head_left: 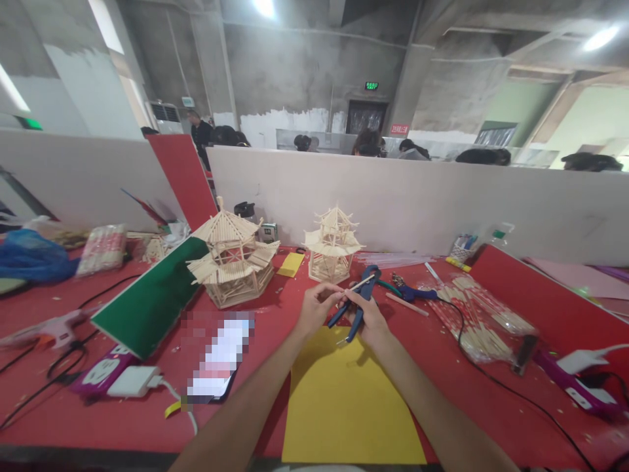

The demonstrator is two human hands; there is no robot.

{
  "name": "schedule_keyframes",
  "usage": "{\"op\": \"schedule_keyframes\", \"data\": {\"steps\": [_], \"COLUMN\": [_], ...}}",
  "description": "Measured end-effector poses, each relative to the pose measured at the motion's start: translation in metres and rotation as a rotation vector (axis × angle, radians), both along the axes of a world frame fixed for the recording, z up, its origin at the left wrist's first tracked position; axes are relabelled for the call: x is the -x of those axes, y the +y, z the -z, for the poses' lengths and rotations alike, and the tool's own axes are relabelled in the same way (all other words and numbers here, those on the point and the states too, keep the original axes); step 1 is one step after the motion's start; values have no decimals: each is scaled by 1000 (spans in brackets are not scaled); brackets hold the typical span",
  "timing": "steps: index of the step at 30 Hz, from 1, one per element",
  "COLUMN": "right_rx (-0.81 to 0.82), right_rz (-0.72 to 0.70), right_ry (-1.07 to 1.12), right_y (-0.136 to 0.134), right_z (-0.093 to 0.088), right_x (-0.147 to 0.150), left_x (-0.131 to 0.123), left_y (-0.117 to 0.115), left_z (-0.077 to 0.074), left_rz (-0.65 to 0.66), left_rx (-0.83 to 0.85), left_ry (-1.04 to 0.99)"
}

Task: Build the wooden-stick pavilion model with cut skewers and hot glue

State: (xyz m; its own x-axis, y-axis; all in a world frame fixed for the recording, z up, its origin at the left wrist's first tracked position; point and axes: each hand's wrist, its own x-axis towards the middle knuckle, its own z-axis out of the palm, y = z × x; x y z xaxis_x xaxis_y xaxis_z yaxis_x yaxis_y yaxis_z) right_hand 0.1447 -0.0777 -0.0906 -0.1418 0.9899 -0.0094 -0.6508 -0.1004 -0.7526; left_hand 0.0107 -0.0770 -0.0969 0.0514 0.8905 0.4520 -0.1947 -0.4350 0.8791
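Above the far part of a yellow sheet point(351, 400), my two hands meet. My left hand point(322, 307) pinches one end of a thin wooden stick point(362, 282). In my right hand point(366, 314) is a blue hand tool point(371, 288) with two handles, and its thumb and fingertips also touch the stick. Just behind the hands stands a small pagoda model point(333, 246) of pale sticks. A larger stick pagoda point(233, 259) is to the left.
On the left lie a green board point(152, 298), a phone point(221, 357), a power strip point(105, 373) and a glue gun point(54, 331). Bagged sticks point(474, 314), a blue-handled tool point(417, 293), cables and a red board point(550, 308) are on the right. A white partition point(393, 196) runs behind.
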Motion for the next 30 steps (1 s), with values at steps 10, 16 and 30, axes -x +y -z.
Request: {"op": "schedule_keyframes", "data": {"steps": [10,16,30], "right_rx": [-125,-189,-38], "right_rz": [258,419,168], "right_ry": [-124,-251,-74], "right_y": [1,7,1], "right_z": [-2,2,-5], "right_x": [4,4,3], "left_x": [0,0,2], "left_y": [5,7,9], "left_z": [2,4,6], "left_rz": [9,-10,151], "left_rx": [47,63,220], "left_ry": [39,119,-49]}}
